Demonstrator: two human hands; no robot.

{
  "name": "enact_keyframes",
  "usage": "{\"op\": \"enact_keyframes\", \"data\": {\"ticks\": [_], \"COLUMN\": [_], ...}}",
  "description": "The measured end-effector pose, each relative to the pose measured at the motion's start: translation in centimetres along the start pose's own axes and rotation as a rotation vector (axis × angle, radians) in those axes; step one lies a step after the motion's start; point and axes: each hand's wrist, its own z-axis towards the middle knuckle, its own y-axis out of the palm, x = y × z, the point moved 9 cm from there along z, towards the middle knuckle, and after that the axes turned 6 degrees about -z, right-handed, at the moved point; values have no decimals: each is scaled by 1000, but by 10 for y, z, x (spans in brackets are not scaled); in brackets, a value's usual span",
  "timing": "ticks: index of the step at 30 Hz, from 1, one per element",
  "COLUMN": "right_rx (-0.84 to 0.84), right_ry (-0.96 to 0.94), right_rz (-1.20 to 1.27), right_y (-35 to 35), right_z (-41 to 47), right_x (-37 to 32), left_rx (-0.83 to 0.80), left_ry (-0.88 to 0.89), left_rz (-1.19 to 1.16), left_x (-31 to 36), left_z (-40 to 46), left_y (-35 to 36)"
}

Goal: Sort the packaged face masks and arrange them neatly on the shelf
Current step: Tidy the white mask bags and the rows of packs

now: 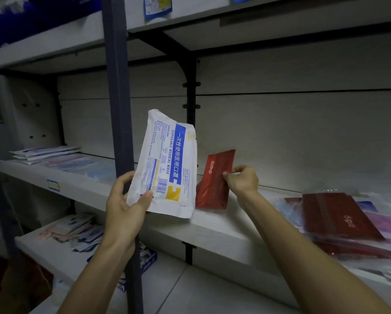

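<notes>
My left hand [124,207] grips the lower end of a white mask pack [167,159] with a blue stripe and a yellow patch, held upright in front of the middle shelf [212,230]. My right hand [243,179] pinches the right edge of a red mask pack [215,182], which stands tilted with its lower end on the shelf. At the shelf's right end lies a pile of red mask packs [337,216] on pink and blue ones. White, pink and blue packs [58,157] lie on the shelf section to the left.
A dark upright post [119,98] stands just left of the white pack. A black bracket [191,87] runs down the back wall. The lower shelf [38,248] holds a loose heap of packs and a blue box [148,261]. The upper shelf [190,17] hangs overhead.
</notes>
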Motion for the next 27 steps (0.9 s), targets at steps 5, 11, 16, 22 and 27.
{"op": "enact_keyframes", "data": {"ticks": [5,11,16,22,27], "right_rx": [-61,-94,-54,-11,24], "right_ry": [-8,-48,-100,-181,-278], "right_rz": [-154,-412,-673,-707,-655], "right_y": [19,34,29,11,-5], "right_z": [10,13,13,9,-5], "right_x": [8,14,10,0,-10], "left_rx": [14,10,18,15,11], "left_ry": [18,23,8,-3,-11], "left_rz": [-6,14,15,17,6], "left_x": [-5,-13,-18,-16,-12], "left_z": [8,16,17,11,0], "left_y": [10,12,9,8,5]}}
